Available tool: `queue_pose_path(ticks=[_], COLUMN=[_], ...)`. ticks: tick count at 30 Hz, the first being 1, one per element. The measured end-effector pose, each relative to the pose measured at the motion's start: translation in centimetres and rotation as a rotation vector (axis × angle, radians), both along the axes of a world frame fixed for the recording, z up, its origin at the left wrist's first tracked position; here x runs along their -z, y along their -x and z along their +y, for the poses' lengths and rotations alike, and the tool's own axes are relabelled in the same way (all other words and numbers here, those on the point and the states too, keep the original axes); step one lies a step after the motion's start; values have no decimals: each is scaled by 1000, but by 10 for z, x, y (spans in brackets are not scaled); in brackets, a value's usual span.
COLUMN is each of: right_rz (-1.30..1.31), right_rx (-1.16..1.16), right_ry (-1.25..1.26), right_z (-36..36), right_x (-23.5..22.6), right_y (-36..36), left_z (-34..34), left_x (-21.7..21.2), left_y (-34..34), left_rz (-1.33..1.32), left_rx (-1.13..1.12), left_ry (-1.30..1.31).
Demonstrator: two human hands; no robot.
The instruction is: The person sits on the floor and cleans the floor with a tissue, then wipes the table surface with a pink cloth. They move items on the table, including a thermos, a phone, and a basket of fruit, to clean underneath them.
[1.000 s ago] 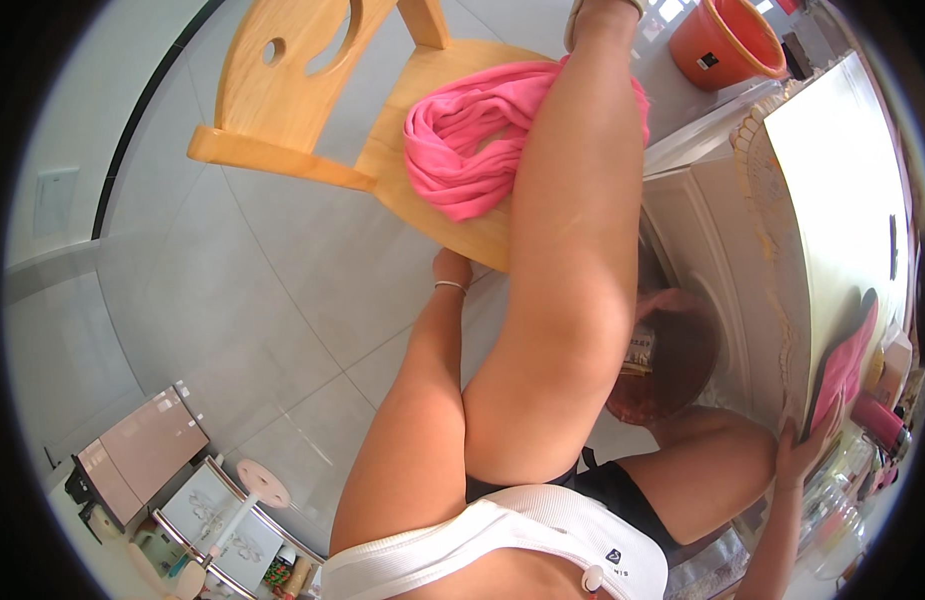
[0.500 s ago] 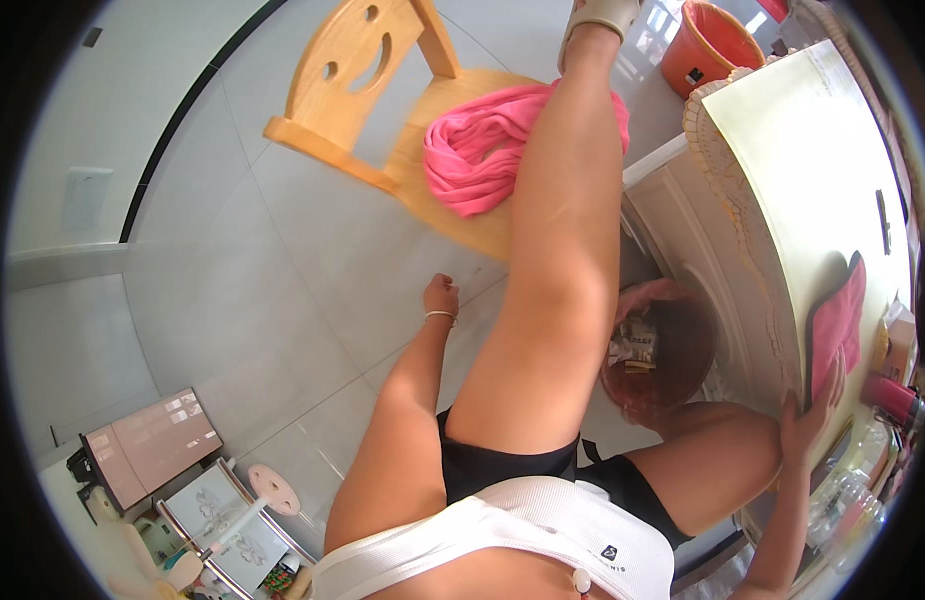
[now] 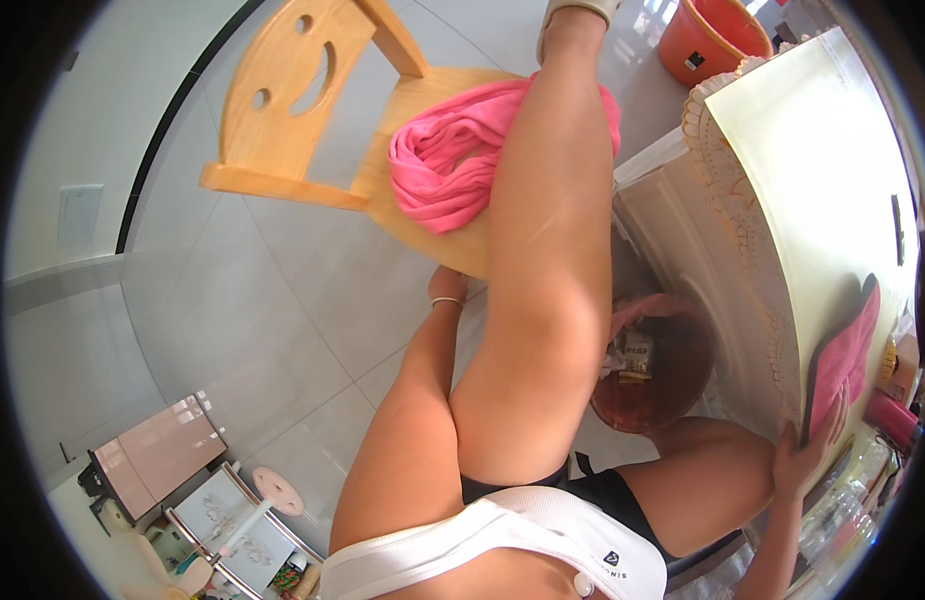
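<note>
My left hand (image 3: 449, 284), with a thin bracelet at the wrist, hangs low beside the near edge of a light wooden chair (image 3: 294, 120) with cut-out shapes in its backrest. Its fingers are hidden at the seat edge, so whether they grip it does not show. My outstretched leg lies across the seat, over a bunched pink cloth (image 3: 447, 165). On the right, my right hand (image 3: 806, 458) rests at the table's edge, fingers stretched flat against a pink, dark-edged pad (image 3: 850, 352). It holds nothing.
Beneath the table (image 3: 782, 130), edged with lace, stands a reddish waste bin (image 3: 667, 385) with rubbish inside. An orange bucket (image 3: 712, 40) is at the back right. Bottles and a pink cylinder (image 3: 892, 418) crowd the table's near end. A pink panel (image 3: 157, 455) stands at lower left.
The chair has shifted left and nearer, turning a little, carrying the pink cloth with it. Its seat edge now meets my left hand, formerly apart from it. My right hand stays on the pad.
</note>
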State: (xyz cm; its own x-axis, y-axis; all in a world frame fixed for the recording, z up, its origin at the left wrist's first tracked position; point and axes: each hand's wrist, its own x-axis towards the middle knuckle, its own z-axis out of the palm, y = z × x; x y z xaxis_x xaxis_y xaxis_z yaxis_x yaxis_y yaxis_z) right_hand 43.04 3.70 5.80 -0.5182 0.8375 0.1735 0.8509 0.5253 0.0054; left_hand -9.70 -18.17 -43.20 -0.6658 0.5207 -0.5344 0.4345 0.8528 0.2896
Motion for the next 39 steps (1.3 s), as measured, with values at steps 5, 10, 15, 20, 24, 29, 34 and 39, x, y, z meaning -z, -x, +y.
queue_pose_path(ticks=[5, 10, 15, 20, 24, 29, 34, 39], right_rz=[6, -77, -44, 6, -3, -7, -27, -30], right_rx=[-29, 38, -35, -38, -40, -30, -33, -7], right_ry=[-3, -58, -40, -71, -81, -74, -86, -82], right_z=[-2, -10, 10, 2, -1, -2, 2, -1], right_x=[3, -1, -5, -7, -6, -5, -2, 2], right_y=[-3, -25, 19, 17, 17, 16, 20, 12], left_z=[4, 140, 428, 508, 506, 502, 496, 428], left_x=[-7, -94, -323, -361, -359, -360, -364, -307], left_y=[-8, -3, 51, 24, 26, 19, 36, 47], left_rz=[33, 301, 671, 685, 648, 676, 642, 775], left_rx=[32, 251, 473, 495, 481, 468, 433, 489], left_ry=[25, -494, -1045, -993, -974, -992, -933, -995])
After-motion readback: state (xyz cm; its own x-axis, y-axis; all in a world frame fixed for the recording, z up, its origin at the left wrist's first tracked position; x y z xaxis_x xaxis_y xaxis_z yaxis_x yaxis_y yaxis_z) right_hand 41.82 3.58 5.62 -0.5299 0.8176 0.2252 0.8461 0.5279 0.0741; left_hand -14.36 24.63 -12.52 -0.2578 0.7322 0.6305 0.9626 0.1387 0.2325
